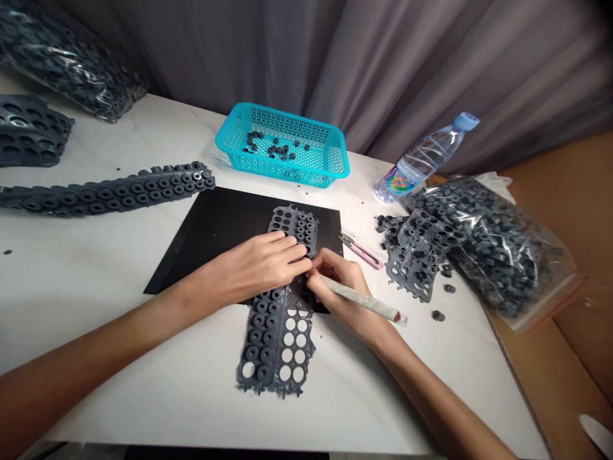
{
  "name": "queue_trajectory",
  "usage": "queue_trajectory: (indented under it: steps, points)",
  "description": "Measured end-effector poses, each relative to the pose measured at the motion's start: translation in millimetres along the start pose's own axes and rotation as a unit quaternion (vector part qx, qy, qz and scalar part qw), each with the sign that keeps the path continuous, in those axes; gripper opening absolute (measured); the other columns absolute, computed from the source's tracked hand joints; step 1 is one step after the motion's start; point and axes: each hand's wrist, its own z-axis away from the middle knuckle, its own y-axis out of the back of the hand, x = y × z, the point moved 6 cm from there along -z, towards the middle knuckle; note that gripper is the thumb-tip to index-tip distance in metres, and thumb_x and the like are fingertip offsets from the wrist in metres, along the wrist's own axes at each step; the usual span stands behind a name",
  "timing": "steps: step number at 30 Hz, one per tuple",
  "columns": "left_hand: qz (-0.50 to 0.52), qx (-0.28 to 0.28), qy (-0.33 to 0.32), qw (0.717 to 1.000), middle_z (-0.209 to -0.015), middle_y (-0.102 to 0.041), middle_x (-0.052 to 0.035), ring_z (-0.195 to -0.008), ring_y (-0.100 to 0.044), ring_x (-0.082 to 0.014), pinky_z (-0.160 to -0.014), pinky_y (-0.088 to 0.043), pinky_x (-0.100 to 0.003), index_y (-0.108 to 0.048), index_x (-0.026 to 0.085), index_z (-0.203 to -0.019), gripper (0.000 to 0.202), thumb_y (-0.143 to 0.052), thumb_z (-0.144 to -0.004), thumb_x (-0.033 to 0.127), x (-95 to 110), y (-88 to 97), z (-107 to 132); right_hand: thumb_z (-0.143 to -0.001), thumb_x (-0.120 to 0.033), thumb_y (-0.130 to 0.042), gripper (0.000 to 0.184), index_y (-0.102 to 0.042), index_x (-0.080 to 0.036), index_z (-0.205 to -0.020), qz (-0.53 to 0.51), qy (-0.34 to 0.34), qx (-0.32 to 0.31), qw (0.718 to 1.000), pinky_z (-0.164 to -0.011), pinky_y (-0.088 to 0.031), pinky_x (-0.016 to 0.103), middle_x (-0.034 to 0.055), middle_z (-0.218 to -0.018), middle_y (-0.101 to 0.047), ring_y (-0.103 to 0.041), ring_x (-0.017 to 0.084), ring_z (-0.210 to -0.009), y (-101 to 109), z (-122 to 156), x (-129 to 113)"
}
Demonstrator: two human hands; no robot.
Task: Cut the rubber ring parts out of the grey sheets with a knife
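Note:
A dark grey rubber sheet (pixel 276 345) of ring-shaped parts lies lengthwise across a black mat (pixel 205 236), its near end on the white table. Some of its holes hold rings; others show the white tabletop through them. My left hand (pixel 263 265) rests flat across the middle of the sheet, fingers stretched to the right. Closed around a slim stick-like tool (pixel 366 302) with a pale wrapped handle is my right hand (pixel 340 278). The tool's working tip is hidden by the fingers, close to my left fingertips at the sheet's right side.
Behind the mat stands a turquoise basket (pixel 282 172) with small black pieces. Pink thread snips (pixel 361 250) lie right of the mat, near a punched sheet (pixel 414 262), a bottle (pixel 424 156) and a bag of parts (pixel 498 249). A rubber strip (pixel 105 193) and another bag (pixel 71 61) occupy the left.

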Motion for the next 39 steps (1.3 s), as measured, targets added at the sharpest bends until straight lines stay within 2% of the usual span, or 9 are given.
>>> queue_trajectory:
  steps: [2,3,6,7,8,12,16,21,39]
  points:
    - [0.11,0.018,0.036,0.993,-0.096,-0.065,-0.0041,-0.09,-0.06,-0.0214,-0.089,-0.045,-0.035,-0.065,0.016,-0.102,0.019,-0.049,-0.108,0.009,-4.1,-2.4,1.2,-0.096,-0.02,-0.058,0.012,-0.055,-0.021,-0.084,0.005,0.002,0.001,1.0,-0.055,-0.029,0.025,-0.0063,-0.068,-0.046,-0.04,0.012,-0.061,-0.4,0.5,-0.8]
    - [0.182,0.032,0.082,0.979,-0.093,-0.064,-0.0025,-0.087,-0.06,-0.0193,-0.086,-0.045,-0.033,-0.066,0.017,-0.101,0.018,-0.05,-0.109,0.012,-9.4,-3.9,2.3,-0.096,-0.02,-0.058,0.011,-0.055,-0.021,-0.085,0.008,0.003,0.002,1.0,-0.055,-0.029,0.025,-0.0064,-0.068,-0.046,-0.04,0.011,-0.061,-0.6,0.8,-1.5]
    - [0.359,0.06,0.257,0.895,-0.077,-0.053,0.0042,-0.069,-0.051,-0.0135,-0.068,-0.042,-0.026,-0.067,0.019,-0.094,0.016,-0.06,-0.107,0.025,-28.6,-13.0,9.1,-0.095,-0.02,-0.059,0.01,-0.057,-0.021,-0.085,0.019,0.003,0.011,1.0,-0.054,-0.029,0.025,-0.0064,-0.067,-0.047,-0.04,0.011,-0.06,-0.4,1.0,-2.3]
    - [0.387,0.061,0.293,0.872,-0.073,-0.048,0.0055,-0.066,-0.047,-0.0127,-0.064,-0.039,-0.026,-0.067,0.019,-0.092,0.017,-0.063,-0.106,0.028,-32.2,-15.8,10.9,-0.095,-0.02,-0.059,0.01,-0.058,-0.021,-0.085,0.017,-0.002,0.014,1.0,-0.053,-0.03,0.024,-0.0063,-0.067,-0.049,-0.041,0.011,-0.059,-0.3,0.6,-1.3]
    - [0.405,0.056,0.306,0.86,-0.072,-0.046,0.0061,-0.065,-0.045,-0.0124,-0.063,-0.037,-0.025,-0.067,0.019,-0.091,0.017,-0.064,-0.105,0.029,-33.7,-17.6,11.0,-0.095,-0.02,-0.059,0.01,-0.058,-0.021,-0.085,0.006,-0.01,0.014,1.0,-0.052,-0.031,0.024,-0.0061,-0.067,-0.05,-0.043,0.011,-0.058,-0.3,0.0,0.5]
    - [0.418,0.022,0.255,0.872,-0.08,-0.051,0.0042,-0.074,-0.049,-0.013,-0.072,-0.04,-0.025,-0.067,0.019,-0.095,0.016,-0.06,-0.106,0.027,-32.9,-18.4,7.3,-0.095,-0.022,-0.061,0.004,-0.062,-0.021,-0.091,-0.115,-0.047,0.006,0.992,-0.046,-0.038,0.021,-0.0038,-0.07,-0.061,-0.054,0.011,-0.053,-2.1,-4.2,12.6]
    - [0.398,-0.007,0.244,0.884,-0.093,-0.055,0.0011,-0.078,-0.053,-0.014,-0.074,-0.041,-0.027,-0.07,0.021,-0.11,0.019,-0.055,-0.109,0.032,-35.5,-19.7,12.3,-0.096,-0.026,-0.064,0.005,-0.064,-0.021,-0.095,-0.191,-0.04,0.026,0.98,-0.04,-0.043,0.019,-0.0017,-0.075,-0.068,-0.056,0.011,-0.049,-0.2,-7.4,17.6]
    - [0.386,-0.028,0.235,0.891,-0.109,-0.061,-0.0023,-0.089,-0.061,-0.0161,-0.082,-0.046,-0.028,-0.069,0.024,-0.121,0.023,-0.053,-0.11,0.037,-35.1,-21.2,17.4,-0.095,-0.023,-0.065,0.002,-0.065,-0.021,-0.095,-0.177,-0.053,0.009,0.983,-0.042,-0.045,0.018,-0.0014,-0.074,-0.068,-0.057,0.011,-0.051,-2.5,-5.2,18.7]
    - [0.376,-0.018,0.226,0.899,-0.108,-0.061,-0.0021,-0.089,-0.062,-0.0162,-0.083,-0.046,-0.029,-0.068,0.023,-0.12,0.02,-0.055,-0.109,0.033,-34.1,-25.0,17.0,-0.094,-0.024,-0.065,0.004,-0.064,-0.021,-0.095,-0.169,-0.056,0.004,0.984,-0.043,-0.044,0.018,0.0008,-0.078,-0.072,-0.059,0.011,-0.053,-5.0,-6.0,19.6]
